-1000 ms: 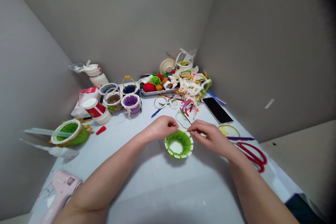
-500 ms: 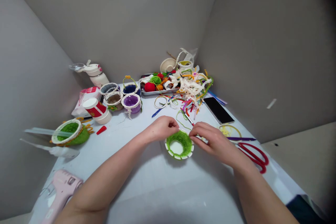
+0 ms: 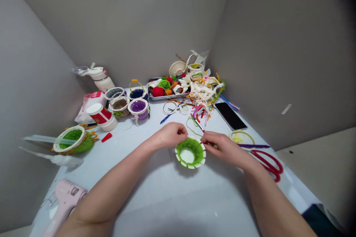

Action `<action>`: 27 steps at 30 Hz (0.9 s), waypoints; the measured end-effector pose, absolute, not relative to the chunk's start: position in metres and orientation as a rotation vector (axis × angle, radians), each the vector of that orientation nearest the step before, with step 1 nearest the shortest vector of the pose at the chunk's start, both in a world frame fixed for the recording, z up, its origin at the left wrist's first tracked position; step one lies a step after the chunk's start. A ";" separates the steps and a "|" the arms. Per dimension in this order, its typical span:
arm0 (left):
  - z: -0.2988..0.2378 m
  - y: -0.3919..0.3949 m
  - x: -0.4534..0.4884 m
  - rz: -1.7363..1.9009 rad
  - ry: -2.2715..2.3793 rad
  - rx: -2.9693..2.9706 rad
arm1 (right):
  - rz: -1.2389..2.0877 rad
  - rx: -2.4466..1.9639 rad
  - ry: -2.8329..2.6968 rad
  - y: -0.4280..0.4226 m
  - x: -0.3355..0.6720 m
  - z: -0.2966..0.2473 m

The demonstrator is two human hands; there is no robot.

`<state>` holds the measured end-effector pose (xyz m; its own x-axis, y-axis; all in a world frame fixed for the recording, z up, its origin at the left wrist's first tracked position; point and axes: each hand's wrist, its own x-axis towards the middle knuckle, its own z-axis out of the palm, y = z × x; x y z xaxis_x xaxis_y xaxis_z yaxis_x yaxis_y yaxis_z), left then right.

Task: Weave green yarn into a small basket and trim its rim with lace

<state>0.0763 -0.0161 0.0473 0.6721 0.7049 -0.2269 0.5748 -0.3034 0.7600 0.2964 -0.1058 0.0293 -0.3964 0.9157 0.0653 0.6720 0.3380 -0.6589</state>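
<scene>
A cut paper cup [image 3: 199, 163] with a notched white rim and green yarn woven inside sits in the middle, its opening toward me. My left hand [image 3: 175, 135] is closed at the cup's upper left rim, thumb and fingers pinched together. At the right rim, my right hand [image 3: 218, 143] has its fingers curled in and pressed against the edge. Its fingertips are partly hidden. A thin strand of green yarn [image 3: 193, 130] lies on the table just beyond the cup, beside a pen with a red end [image 3: 198, 123].
Red scissors [image 3: 268, 166], a purple pen [image 3: 256, 146] and a phone [image 3: 231, 116] lie at right. A tray of yarn balls [image 3: 167, 98] and scraps [image 3: 205, 90] stand behind. Left are small baskets [image 3: 139, 110], stacked paper cups [image 3: 102, 116], a green basket [image 3: 87, 144] and a pink glue gun [image 3: 65, 200].
My right hand's fingers have curled in more at the cup's right rim. My left hand and the cup have hardly moved. The view has shifted slightly.
</scene>
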 end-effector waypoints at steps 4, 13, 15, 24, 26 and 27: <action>0.056 -0.016 0.072 0.095 0.962 2.043 | 0.820 -1.359 -2.053 -0.100 0.286 0.019; 0.049 -0.020 0.081 0.233 0.846 1.931 | 0.853 -1.321 -1.963 -0.098 0.273 0.014; 0.046 -0.020 0.083 0.260 0.869 1.914 | 0.859 -1.335 -1.975 -0.099 0.275 0.015; 0.048 -0.020 0.082 0.249 1.000 2.020 | 0.779 -1.372 -2.100 -0.109 0.301 0.036; 0.046 -0.020 0.082 0.254 1.001 2.027 | 0.741 -1.354 -2.137 -0.111 0.301 0.038; 0.045 -0.019 0.082 0.256 0.997 2.027 | 0.720 -1.344 -2.160 -0.112 0.300 0.039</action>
<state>0.0825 -0.0194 0.0450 0.6627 0.7296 -0.1690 0.5576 -0.3301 0.7617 0.2996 -0.1124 0.0394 -0.3932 0.9102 0.1301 0.6499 0.3753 -0.6609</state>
